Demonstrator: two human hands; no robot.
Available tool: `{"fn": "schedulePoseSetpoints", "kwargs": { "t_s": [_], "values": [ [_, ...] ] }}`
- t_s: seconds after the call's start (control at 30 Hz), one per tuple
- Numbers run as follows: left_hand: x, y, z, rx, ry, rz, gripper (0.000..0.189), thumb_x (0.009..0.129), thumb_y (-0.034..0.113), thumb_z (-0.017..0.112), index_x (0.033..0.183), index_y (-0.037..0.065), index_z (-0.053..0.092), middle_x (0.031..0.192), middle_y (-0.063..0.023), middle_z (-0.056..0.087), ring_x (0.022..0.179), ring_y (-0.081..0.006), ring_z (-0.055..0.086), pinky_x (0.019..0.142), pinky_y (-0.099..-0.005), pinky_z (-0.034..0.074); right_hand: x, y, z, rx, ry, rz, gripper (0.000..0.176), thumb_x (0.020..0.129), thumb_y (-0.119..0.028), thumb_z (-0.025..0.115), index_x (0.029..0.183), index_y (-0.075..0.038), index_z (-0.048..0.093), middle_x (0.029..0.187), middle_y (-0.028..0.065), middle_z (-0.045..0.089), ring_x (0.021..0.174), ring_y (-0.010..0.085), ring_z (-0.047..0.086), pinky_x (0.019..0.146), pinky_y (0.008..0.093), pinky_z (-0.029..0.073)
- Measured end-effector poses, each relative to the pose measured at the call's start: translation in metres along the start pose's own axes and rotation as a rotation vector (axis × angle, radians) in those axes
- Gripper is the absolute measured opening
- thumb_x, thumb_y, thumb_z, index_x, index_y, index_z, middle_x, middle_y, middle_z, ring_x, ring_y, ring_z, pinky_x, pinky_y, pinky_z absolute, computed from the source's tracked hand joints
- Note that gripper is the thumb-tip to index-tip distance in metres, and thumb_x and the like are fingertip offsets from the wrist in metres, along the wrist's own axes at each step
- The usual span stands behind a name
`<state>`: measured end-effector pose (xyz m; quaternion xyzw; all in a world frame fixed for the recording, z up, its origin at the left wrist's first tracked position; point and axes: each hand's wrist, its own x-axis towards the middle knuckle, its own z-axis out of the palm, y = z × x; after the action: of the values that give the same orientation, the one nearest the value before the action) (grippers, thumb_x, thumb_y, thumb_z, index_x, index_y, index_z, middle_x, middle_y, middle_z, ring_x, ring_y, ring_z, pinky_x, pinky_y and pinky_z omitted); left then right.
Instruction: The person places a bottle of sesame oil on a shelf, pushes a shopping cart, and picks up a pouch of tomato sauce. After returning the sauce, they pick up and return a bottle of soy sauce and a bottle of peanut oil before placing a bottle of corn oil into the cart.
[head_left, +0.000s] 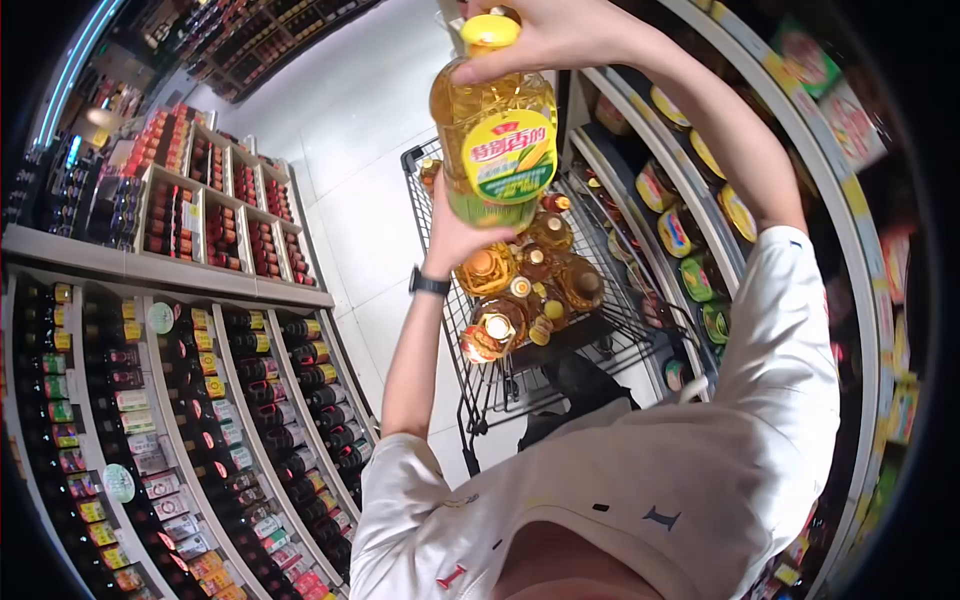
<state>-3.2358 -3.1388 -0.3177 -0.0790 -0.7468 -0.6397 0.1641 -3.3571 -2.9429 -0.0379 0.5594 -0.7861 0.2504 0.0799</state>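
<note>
A large bottle of cooking oil [505,145] with a yellow cap and a yellow-green label is held up over the cart. My right hand [545,40] grips it near the neck, just below the cap. Under and beside its base, my left hand [462,225] supports it, with a dark band on that wrist; part of those fingers is hidden behind the bottle. Below, the wire shopping cart [500,395] holds several oil bottles [498,328] standing close together, seen mostly from their caps.
On the left, a shelf unit [165,262] carries rows of dark bottles and jars. To the right, curved shelves [690,200] with packaged goods run close beside the cart. The pale tiled floor [345,210] shows between the left shelves and the cart.
</note>
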Motion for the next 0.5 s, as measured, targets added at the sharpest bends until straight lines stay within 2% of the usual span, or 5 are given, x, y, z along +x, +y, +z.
{"fn": "schedulePoseSetpoints", "kwargs": {
  "t_s": [0.1, 0.2, 0.3, 0.37, 0.5],
  "values": [
    [-0.077, 0.053, 0.054, 0.01, 0.156, 0.066, 0.099, 0.052, 0.02, 0.096, 0.13, 0.001, 0.04, 0.124, -0.0129, 0.055, 0.115, -0.0227, 0.056, 0.101, -0.0373, 0.046, -0.031, -0.041, -0.008, -0.016, -0.132, 0.15, 0.061, 0.078, -0.059, 0.074, 0.094, -0.001, 0.068, 0.082, 0.014, 0.069, 0.077, 0.0279, 0.067, 0.07, 0.0373, 0.055],
    [-0.14, 0.076, 0.101, -0.157, 0.151, 0.011, 0.091, 0.055, 0.016, 0.094, 0.127, 0.001, 0.041, 0.121, -0.0119, 0.055, 0.111, -0.0219, 0.056, 0.097, -0.0354, 0.047, -0.065, -0.022, 0.061, 0.489, 0.181, 0.162, 0.055, 0.082, -0.053, 0.075, 0.1, -0.002, 0.067, 0.075, 0.0034, 0.066, 0.07, 0.0097, 0.065, 0.065, 0.0243, 0.051],
    [-0.185, 0.1, 0.136, -0.14, 0.163, -0.143, 0.088, 0.059, 0.012, 0.093, 0.129, 0.001, 0.04, 0.123, -0.0126, 0.054, 0.111, -0.0219, 0.056, 0.097, -0.0365, 0.047, -0.109, -0.027, 0.09, 1.561, -0.095, 0.35, 0.03, 0.093, -0.035, 0.066, 0.092, -0.005, 0.066, 0.092, 0.0166, 0.072, 0.09, 0.0226, 0.072, 0.081, 0.0321, 0.057],
    [-0.21, 0.09, 0.151, -0.116, 0.194, -0.211, 0.089, 0.061, 0.012, 0.093, 0.131, 0.0, 0.038, 0.123, -0.0129, 0.053, 0.11, -0.022, 0.056, 0.096, -0.0364, 0.048, -0.137, -0.021, 0.104, 1.741, -0.125, 0.336, 0.024, 0.094, -0.029, 0.063, 0.098, -0.005, 0.064, 0.11, 0.0233, 0.069, 0.1, 0.0274, 0.07, 0.087, 0.0389, 0.056],
    [-0.234, 0.099, 0.168, -0.207, 0.094, -0.211, 0.085, 0.065, 0.006, 0.09, 0.13, 0.0, 0.036, 0.124, -0.0132, 0.052, 0.113, -0.0215, 0.056, 0.097, -0.0351, 0.049, -0.178, -0.029, 0.102, 1.696, 0.011, 0.443, 0.024, 0.093, -0.028, 0.065, 0.098, -0.004, 0.065, 0.105, 0.0232, 0.071, 0.099, 0.0266, 0.071, 0.086, 0.0357, 0.056]
  ]
}}
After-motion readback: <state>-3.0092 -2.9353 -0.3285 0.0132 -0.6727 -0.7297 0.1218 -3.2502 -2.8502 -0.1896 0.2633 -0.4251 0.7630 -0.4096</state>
